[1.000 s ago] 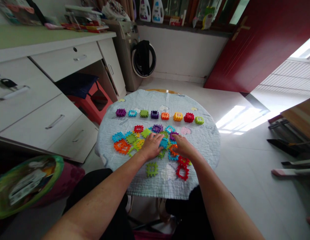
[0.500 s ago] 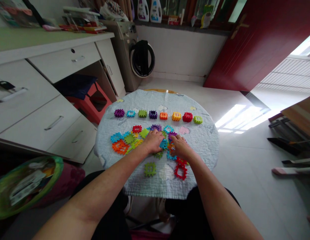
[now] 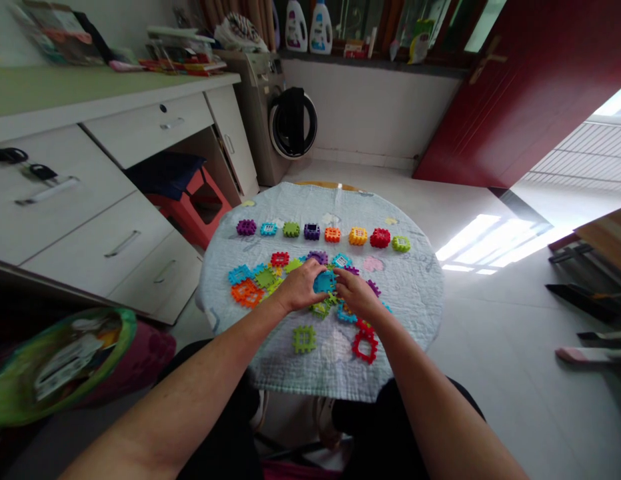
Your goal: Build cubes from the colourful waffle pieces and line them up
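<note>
Holding the blue pc (image 3: 324, 281) btwn thumb and fingers, the L hand (image 3: 301, 285) is closed on it, above the middle of the cloth-covered table (image 3: 275, 370). R hand (image 3: 357, 293) has bent fingers at the pc's R edge; can't tell if it grips too. Step in hand, prob.: working that 1 pc w/ both hands. Next move likely calls for a steady L grip and careful R fingers, w/o knocking pcs close by.

Counts, going outward: loose pcs overlap and the hands hide some, so no exact total. Easy to pick out: 1 purple pc (image 3: 317, 257) and 1 light-blue pc (image 3: 341, 260) just beyond the hands, 1 red pc (image 3: 279, 259) to their L. Near side: 1 green frame (image 3: 304, 339), apart from the pile, and 1 red frame (image 3: 365, 347) by the R forearm.

Farther out, a row of 8 blocks, L to R: purple block (image 3: 247, 227), blue block (image 3: 269, 229), green block (image 3: 291, 229), dark-purple block (image 3: 312, 231), orange block (image 3: 333, 235), yellow block (image 3: 358, 236), red block (image 3: 379, 237), lime block (image 3: 401, 244); 1 ea.

Past the table: 1 washing machine (image 3: 260, 113), door open.
</note>
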### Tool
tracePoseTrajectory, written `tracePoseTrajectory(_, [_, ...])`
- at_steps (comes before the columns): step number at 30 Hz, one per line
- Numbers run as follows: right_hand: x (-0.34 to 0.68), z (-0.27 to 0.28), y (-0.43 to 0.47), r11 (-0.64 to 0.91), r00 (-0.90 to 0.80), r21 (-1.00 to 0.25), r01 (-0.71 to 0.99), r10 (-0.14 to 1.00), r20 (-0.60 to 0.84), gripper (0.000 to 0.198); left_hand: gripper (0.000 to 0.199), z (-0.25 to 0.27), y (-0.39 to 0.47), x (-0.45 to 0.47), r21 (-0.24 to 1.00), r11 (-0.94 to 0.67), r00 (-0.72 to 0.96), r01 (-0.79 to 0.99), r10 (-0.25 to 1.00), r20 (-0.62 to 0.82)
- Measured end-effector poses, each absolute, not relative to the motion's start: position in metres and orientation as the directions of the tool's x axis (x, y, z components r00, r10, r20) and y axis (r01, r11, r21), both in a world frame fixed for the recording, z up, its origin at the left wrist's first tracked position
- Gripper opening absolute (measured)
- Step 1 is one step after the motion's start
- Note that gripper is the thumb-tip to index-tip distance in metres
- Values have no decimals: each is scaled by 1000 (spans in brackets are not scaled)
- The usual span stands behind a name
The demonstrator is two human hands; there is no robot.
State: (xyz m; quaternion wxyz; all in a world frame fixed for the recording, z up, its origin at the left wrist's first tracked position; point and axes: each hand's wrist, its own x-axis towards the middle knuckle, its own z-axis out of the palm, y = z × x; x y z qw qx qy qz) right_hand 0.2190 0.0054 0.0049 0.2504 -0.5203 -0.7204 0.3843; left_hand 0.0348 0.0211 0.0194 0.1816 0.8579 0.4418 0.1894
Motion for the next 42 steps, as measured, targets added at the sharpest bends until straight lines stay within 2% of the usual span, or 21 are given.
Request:
tracePoseTrajectory(6, [208, -1, 1, 77, -223, -755, 651, 970, -93, 45, 45, 14, 18, 36, 460, -519, 507, 720, 847, 162])
tracePoseTrajectory(14, [197, -2, 3, 68, -182, -711, 700, 980, -85, 49, 40, 13, 16, 35, 436, -497, 517, 750, 852, 82])
tracePoseTrajectory(20, [195, -14, 7, -107, -134, -874, 473, 972, -191, 43, 38, 14, 11, 36, 371, -458, 489, 808, 872, 14])
tracePoseTrajectory(26, [195, -18, 9, -175, -126, -936, 305, 967, -222, 38, 34, 14, 7, 40, 289, -452, 468, 844, 884, 17])
tracePoseTrajectory(30, [195, -10, 9, -209, -118, -962, 174, 966, -231, 35, 45, 17, 20, 29, 332, -410, 420, 850, 906, 45])
tracePoseTrajectory(33, [199, -3, 8, -210, -119, -967, 141, 967, -227, 36, 53, 25, 50, 3, 335, -339, 321, 879, 941, 110])
tracePoseTrajectory(37, [201, 2, 7, -192, -154, -958, 214, 962, -227, 35, 52, 34, 106, -47, 236, -221, 182, 946, 967, 177])
tracePoseTrajectory(42, [199, 1, 7, -157, -213, -945, 287, 951, -222, 28, 53, 30, 163, -92, 50, -76, 75, 996, 997, 19])
